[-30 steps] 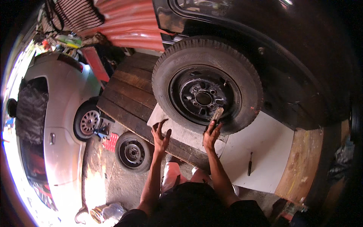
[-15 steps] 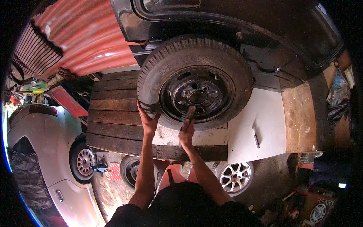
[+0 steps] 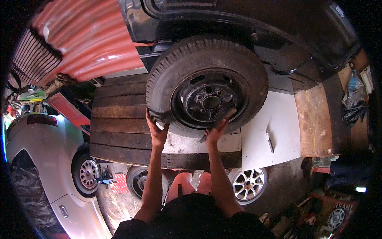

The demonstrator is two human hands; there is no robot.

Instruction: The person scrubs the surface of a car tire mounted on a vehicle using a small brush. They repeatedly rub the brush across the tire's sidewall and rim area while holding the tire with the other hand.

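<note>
1. Our left hand [image 3: 158,133] has fingers and thumb spread at the lower left of the tyre [image 3: 160,89]; our right hand [image 3: 217,130] grips a brush [image 3: 226,113] over the lower right of the rim [image 3: 240,97].
2. The wheel [image 3: 209,88] sits on our plank bench [image 3: 119,112]: black, scuffed, pale-flecked rim, dull dark tyre with blocky tread.
3. Brush and right hand hide part of the rim; we cannot tell whether the bristles touch it.
4. Beyond, at lower right, we see pale capitals on a red box [image 3: 323,202], too partial to make a word.
</note>
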